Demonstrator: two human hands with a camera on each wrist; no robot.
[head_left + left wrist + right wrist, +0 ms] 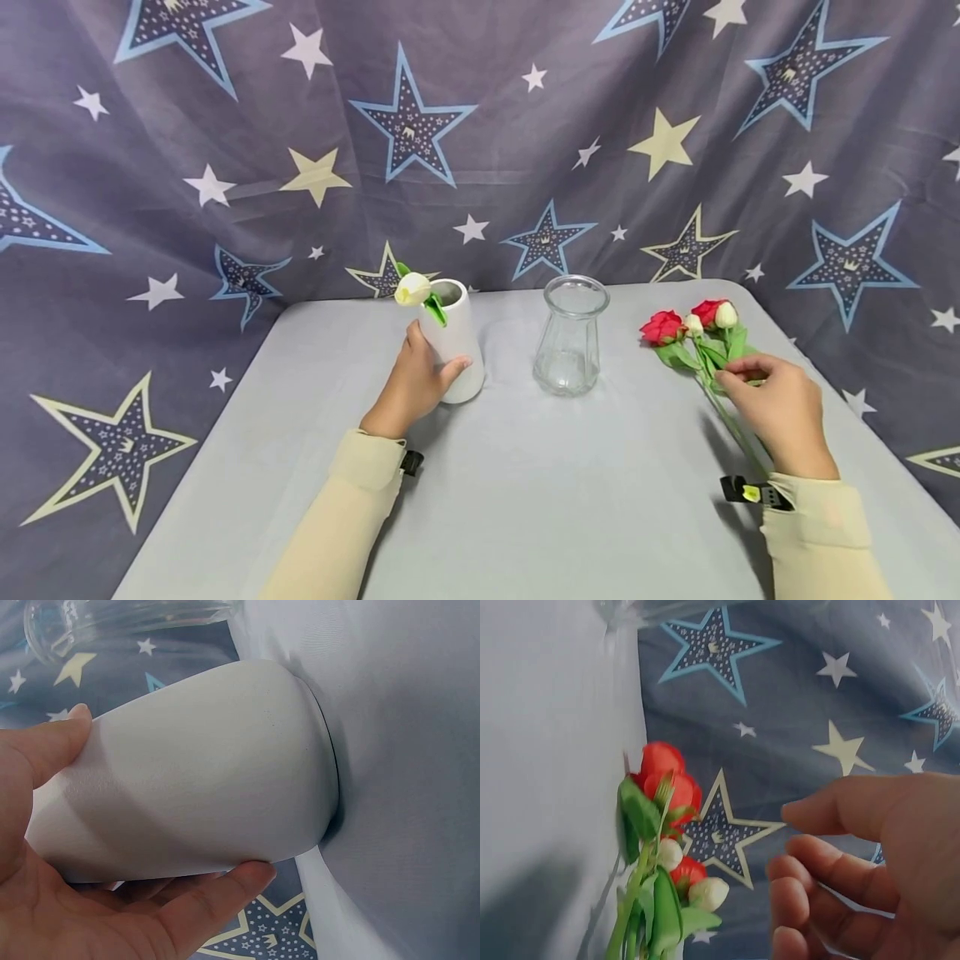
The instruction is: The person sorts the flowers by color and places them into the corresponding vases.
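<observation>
My left hand [412, 379] grips a white vase [454, 354] standing at the table's left, thumb on one side and fingers on the other. A white tulip [412, 289] with green leaves leans out over its rim. In the left wrist view, the vase [202, 772] lies between thumb and fingers. My right hand [783, 408] is over the stems of a bunch of flowers at the right, its fingers loosely bent. The bunch has red roses [663, 328] and white tulips [726, 315]. The right wrist view shows the hand [855, 862] apart from the flowers, holding nothing.
Between the white vase and the flowers stands a clear glass vase [568, 342] with a wide rim. The grey table [570, 500] reaches back to a dark curtain [465, 75] patterned with stars.
</observation>
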